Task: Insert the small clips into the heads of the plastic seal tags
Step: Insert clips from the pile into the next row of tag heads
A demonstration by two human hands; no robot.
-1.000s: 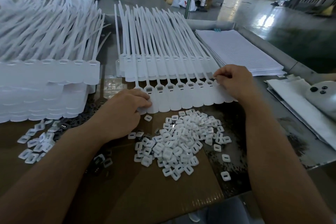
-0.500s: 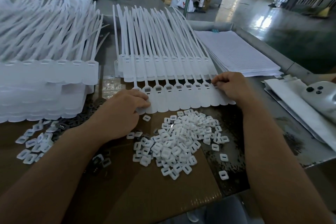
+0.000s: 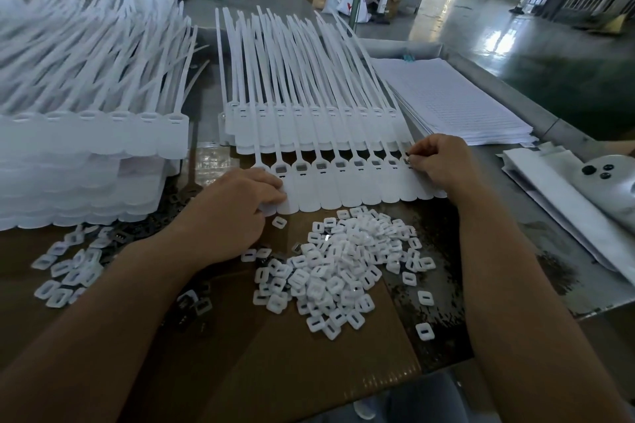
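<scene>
Head view: row of tags lies across table, heads on far side, most heads showing grey insert. Left hand rests fingers, fairly straight, on row's left end, holding it flat. Right hand pinches small dark clip at head on right end. Pile of white squares sits just in front of row. To do well, likely: keep row pinned, square clip to slot, press straight down till flush, avoid tilting. No brand or readable writing; lined sheets too fine to read.
</scene>
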